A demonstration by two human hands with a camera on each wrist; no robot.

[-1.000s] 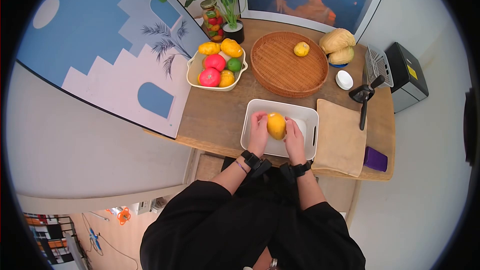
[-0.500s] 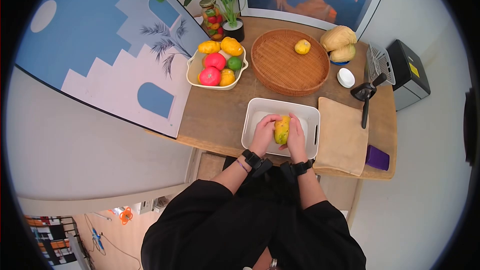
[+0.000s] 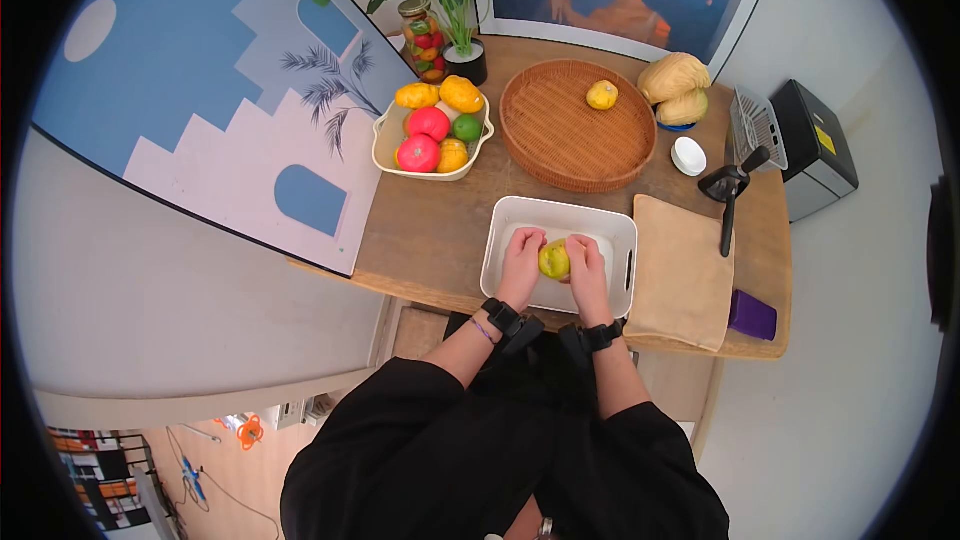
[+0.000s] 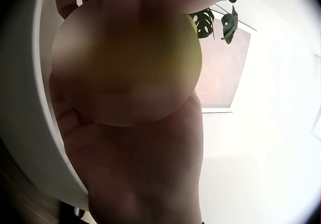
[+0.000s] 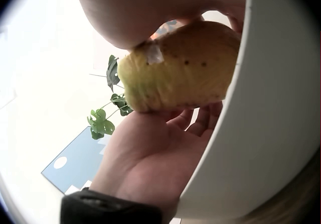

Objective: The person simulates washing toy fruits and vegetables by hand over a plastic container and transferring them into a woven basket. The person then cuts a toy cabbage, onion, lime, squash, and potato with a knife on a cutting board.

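Observation:
Between my two hands is a yellow fruit (image 3: 555, 261) with a green end, held over the white plastic basin (image 3: 508, 214). In the right wrist view the fruit (image 5: 175, 71) shows dark specks, a ridged green end and a small white patch. My left hand (image 3: 519, 268) grips it from the left side. On the opposite side my right hand (image 3: 588, 278) holds it with the fingers curled round. A blurred round patch covers most of the fruit in the left wrist view.
A beige cloth (image 3: 682, 270) lies right of the basin, with a purple block (image 3: 752, 315) and a black-handled tool (image 3: 728, 220) beyond it. Behind stand a cream basket (image 3: 380, 155) of fruit and a round wicker tray (image 3: 560, 145) carrying one yellow fruit (image 3: 602, 95).
The fruit has turned in my hands, from its yellow side to its green end facing up. Both hands have shifted a little, staying over the basin.

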